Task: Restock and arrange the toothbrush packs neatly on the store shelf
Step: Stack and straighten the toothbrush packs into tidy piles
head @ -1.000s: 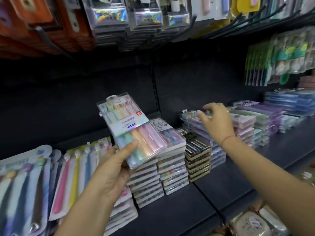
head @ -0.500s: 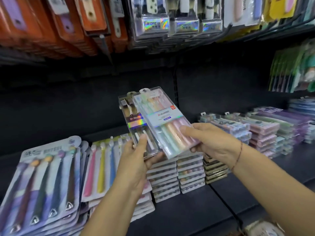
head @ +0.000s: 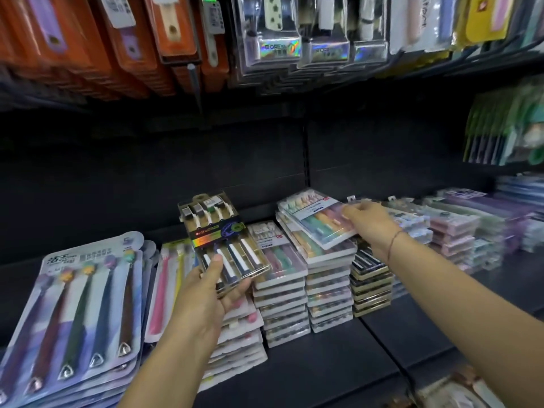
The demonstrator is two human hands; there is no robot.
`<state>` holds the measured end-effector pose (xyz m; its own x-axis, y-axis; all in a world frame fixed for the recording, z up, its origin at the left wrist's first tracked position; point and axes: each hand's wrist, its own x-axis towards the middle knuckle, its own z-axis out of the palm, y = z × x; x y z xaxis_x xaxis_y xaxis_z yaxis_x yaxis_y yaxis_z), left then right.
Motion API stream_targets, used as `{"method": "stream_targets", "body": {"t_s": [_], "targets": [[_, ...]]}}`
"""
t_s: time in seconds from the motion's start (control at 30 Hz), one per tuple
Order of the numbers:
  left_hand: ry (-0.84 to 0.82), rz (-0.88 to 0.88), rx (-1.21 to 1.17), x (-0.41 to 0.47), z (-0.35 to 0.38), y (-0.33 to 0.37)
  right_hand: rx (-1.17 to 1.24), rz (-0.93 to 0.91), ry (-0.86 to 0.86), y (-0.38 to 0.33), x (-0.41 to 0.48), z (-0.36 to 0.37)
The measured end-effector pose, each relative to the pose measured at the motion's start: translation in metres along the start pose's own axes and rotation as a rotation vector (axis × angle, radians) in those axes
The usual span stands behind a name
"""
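Observation:
My left hand (head: pixel 210 291) grips a clear toothbrush pack with a holographic band and dark-and-white handles (head: pixel 219 237), tilted upright above the shelf. My right hand (head: pixel 371 223) holds a pastel toothbrush pack (head: pixel 316 220) by its right end, lying tilted on top of a tall stack of like pastel packs (head: pixel 328 290). A second pastel stack (head: pixel 279 298) stands just left of it. A stack of black-and-gold packs (head: pixel 371 285) sits right behind my right wrist.
Large blister cards of toothbrushes (head: pixel 76 316) and pink-yellow cards (head: pixel 167 278) lie fanned at the left. Purple and pink pack stacks (head: pixel 459 228) fill the right. Hanging packs (head: pixel 279 39) crowd overhead. Bare black shelf (head: pixel 318 369) shows at the front.
The two packs held together have been parted. My right hand carried the pastel pack right and down onto the tall stack. My left hand keeps the dark-handled pack, lowered slightly.

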<state>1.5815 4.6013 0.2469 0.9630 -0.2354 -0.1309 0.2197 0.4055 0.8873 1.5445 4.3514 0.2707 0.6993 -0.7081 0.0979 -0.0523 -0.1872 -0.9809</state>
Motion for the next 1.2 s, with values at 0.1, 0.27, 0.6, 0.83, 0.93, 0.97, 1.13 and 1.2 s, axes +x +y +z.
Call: {"method": "stream_targets", "body": {"t_s": [0.1,0.27,0.6,0.83,0.93,0.97,1.13,1.2], "targets": [[-0.014,0.008,-0.003,-0.003,0.002,0.000,-0.136,-0.006,0.003,-0.004,-0.005,0.005],[-0.050,-0.003,-0.050,-0.004,0.006,-0.003,-0.250,-0.015,-0.059,-0.002,-0.012,0.008],[-0.034,0.085,-0.057,-0.007,0.002,0.001,-0.628,-0.207,-0.086,0.006,-0.030,0.006],[-0.032,0.071,0.061,-0.017,0.011,-0.006,-0.348,-0.577,0.049,0.004,-0.085,0.027],[-0.146,0.078,0.122,-0.028,0.030,-0.014,0.080,-0.332,-0.200,0.005,-0.120,0.027],[-0.192,0.079,0.148,-0.031,0.039,-0.018,0.169,-0.243,-0.257,0.007,-0.127,0.028],[-0.319,0.212,0.370,-0.047,0.079,-0.039,0.491,-0.134,-0.158,0.017,-0.115,-0.008],[-0.237,0.375,0.608,-0.042,0.091,-0.042,0.559,-0.087,-0.066,0.023,-0.103,-0.033]]}}
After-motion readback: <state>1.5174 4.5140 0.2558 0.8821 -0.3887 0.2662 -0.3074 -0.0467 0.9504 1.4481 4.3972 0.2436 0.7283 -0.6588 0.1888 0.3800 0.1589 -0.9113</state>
